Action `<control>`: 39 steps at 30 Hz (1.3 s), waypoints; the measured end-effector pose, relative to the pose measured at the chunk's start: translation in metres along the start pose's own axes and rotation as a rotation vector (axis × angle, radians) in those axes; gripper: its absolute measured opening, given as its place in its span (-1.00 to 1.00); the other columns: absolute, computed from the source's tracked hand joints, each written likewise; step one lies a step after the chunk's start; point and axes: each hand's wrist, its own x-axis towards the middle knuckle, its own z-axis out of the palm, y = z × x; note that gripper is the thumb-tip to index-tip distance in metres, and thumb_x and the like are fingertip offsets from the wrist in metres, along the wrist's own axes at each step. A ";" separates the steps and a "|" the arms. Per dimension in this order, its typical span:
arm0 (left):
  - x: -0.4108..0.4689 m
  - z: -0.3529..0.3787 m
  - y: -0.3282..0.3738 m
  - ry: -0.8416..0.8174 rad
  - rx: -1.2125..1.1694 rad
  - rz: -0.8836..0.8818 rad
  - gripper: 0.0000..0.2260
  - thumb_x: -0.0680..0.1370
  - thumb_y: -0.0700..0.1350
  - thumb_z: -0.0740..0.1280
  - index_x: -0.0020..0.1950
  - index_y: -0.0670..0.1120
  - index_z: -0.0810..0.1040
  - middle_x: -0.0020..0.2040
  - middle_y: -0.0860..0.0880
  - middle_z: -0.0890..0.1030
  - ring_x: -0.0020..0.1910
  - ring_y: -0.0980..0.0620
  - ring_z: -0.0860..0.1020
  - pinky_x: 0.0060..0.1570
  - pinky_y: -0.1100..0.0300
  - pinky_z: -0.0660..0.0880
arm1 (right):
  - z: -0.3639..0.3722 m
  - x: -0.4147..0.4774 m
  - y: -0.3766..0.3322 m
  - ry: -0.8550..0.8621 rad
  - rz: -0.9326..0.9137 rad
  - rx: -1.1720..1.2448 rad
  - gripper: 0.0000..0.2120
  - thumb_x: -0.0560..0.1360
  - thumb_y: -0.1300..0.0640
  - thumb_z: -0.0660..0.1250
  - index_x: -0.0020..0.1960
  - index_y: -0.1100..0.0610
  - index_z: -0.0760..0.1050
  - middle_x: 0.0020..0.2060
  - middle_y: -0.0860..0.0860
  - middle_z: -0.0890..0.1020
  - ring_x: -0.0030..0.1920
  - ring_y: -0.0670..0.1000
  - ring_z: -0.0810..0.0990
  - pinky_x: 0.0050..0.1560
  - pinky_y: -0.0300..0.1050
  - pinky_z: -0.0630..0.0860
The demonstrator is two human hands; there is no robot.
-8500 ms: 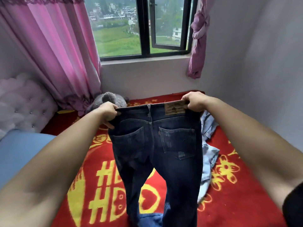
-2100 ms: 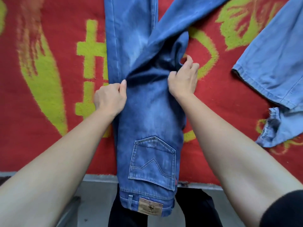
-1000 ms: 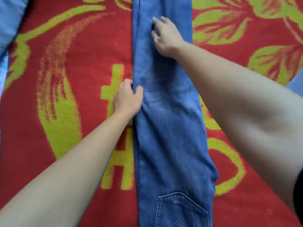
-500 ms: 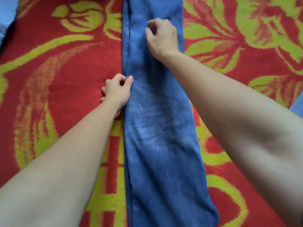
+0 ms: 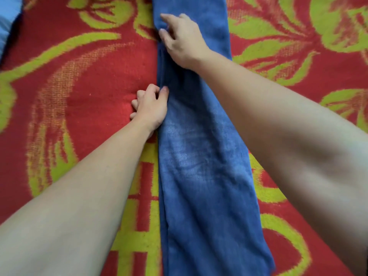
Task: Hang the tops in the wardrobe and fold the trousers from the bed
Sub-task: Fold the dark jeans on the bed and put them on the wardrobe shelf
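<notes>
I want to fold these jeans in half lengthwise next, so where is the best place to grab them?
Probably the far leg end, beyond the right hand, gripped at both side edges and drawn back toward you. The jeans lie as one long flat strip running away across the red blanket, legs stacked; the left hand can first pin the left edge.

The jeans (image 5: 201,156) lie flat on the blanket (image 5: 83,80), running lengthwise away from the person; the left hand (image 5: 150,107) sits at their left edge, knuckles on the blanket, thumb touching the cloth; the right hand (image 5: 182,39) rests on top of them, farther away, fingers at that same edge; a pillow (image 5: 7,18) lies far left.
</notes>
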 end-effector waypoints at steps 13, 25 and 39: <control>0.002 0.006 -0.008 0.156 -0.081 0.048 -0.66 0.64 0.12 0.06 0.14 -0.09 0.47 0.25 -0.11 0.51 0.29 -0.14 0.42 0.30 0.02 0.34 | 0.000 -0.146 0.066 0.111 0.430 0.023 -0.42 0.68 -0.13 0.04 0.60 0.11 0.07 0.59 0.14 0.08 0.58 0.12 0.01 0.53 -0.06 -0.05; -0.176 0.046 -0.083 0.153 0.120 -0.012 -0.49 0.60 0.32 0.03 0.01 -0.13 0.41 0.07 -0.30 0.58 0.10 -0.31 0.52 0.02 -0.03 0.38 | 0.013 -0.338 0.029 -0.036 0.722 0.154 -0.34 0.41 -0.54 0.06 -0.08 0.03 0.53 -0.04 0.09 0.68 0.06 0.20 0.61 -0.12 -0.04 0.34; -0.404 0.079 -0.230 -0.045 0.073 -0.031 -0.51 0.45 0.36 0.29 -0.12 -0.08 0.44 -0.14 -0.09 0.65 -0.07 -0.21 0.60 -0.11 -0.01 0.48 | 0.027 -0.606 -0.030 -0.099 1.207 0.510 -0.21 0.20 -0.70 0.07 -0.34 0.07 0.40 -0.35 -0.11 0.54 -0.22 0.00 0.50 -0.18 -0.06 0.37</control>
